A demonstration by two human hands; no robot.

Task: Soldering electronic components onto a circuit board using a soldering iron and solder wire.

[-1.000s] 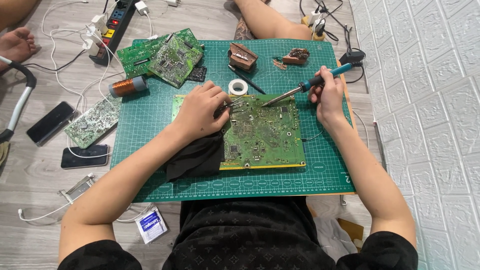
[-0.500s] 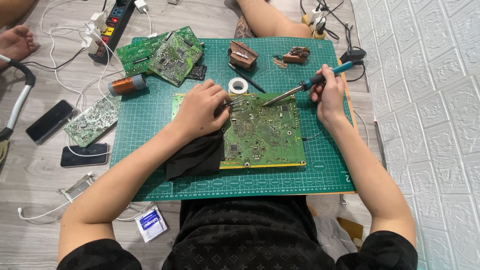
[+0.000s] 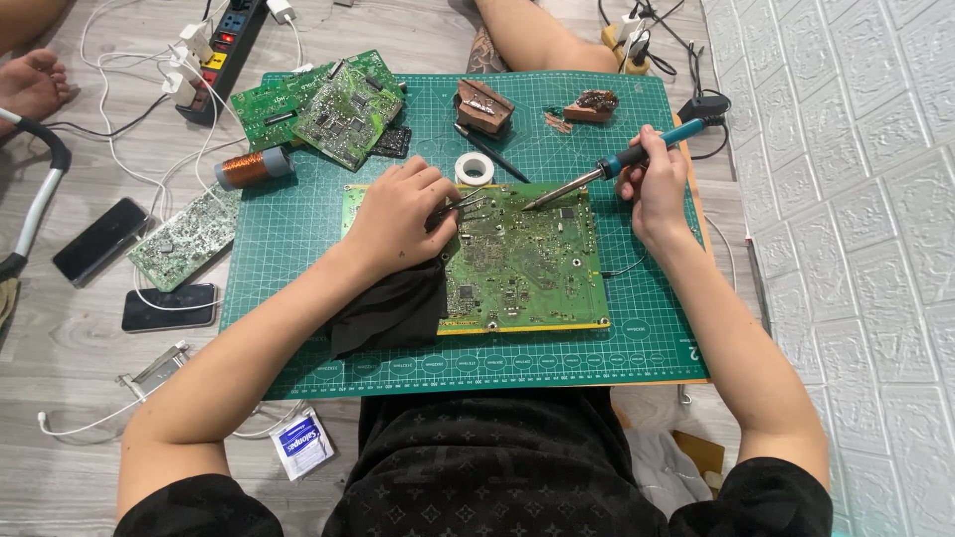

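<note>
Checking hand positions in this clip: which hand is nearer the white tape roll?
Left. The left hand sits just below-left of the white tape roll, almost beside it; the right hand is farther off to its right, holding the soldering iron.

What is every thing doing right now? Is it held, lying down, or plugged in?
Soldering iron: held in right hand, tip on the board.
Tweezers: pinched in left hand.
Big circuit board: flat on green mat.
Black cloth: crumpled under left wrist.
Tape roll: lying flat.
Copper coil: on its side.
Power strip: plugs in, light on.
Two phones: screens dark.
</note>
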